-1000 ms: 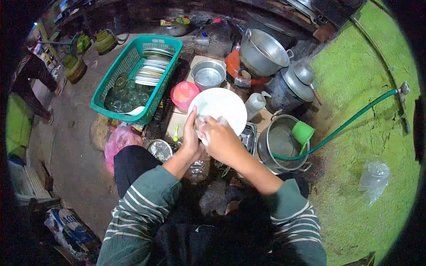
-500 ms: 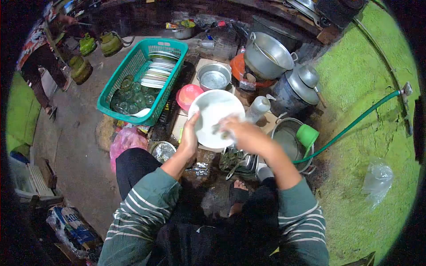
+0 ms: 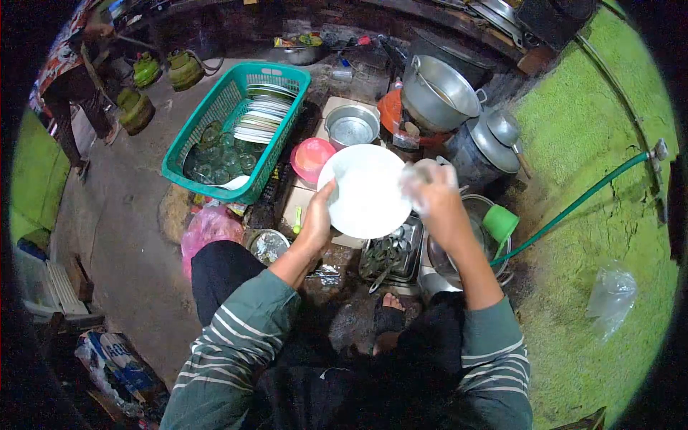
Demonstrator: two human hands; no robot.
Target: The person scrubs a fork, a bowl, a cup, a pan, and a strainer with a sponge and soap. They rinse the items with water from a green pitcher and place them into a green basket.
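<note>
A white plate (image 3: 367, 192) is held up in front of me, tilted toward the camera. My left hand (image 3: 317, 222) grips its left edge. At the upper right rim is my right hand (image 3: 433, 188), blurred by motion, its fingers curled round something greyish that I cannot make out. Below the plate, a metal tray (image 3: 393, 254) holds several spoons and other cutlery. Beyond it sit a pink bowl (image 3: 312, 158) and a round metal basin (image 3: 352, 127).
A teal basket (image 3: 172, 172) with plates and glasses stands at the left. To the right are a big pot (image 3: 441, 93), a green dipper (image 3: 500, 223) over a water pot, and a green hose (image 3: 573, 208). Another person (image 3: 68, 86) stands at the far left.
My right hand has moved from the plate's face to its upper right edge. The plate sits slightly further right in view, and the cutlery tray shows more fully.
</note>
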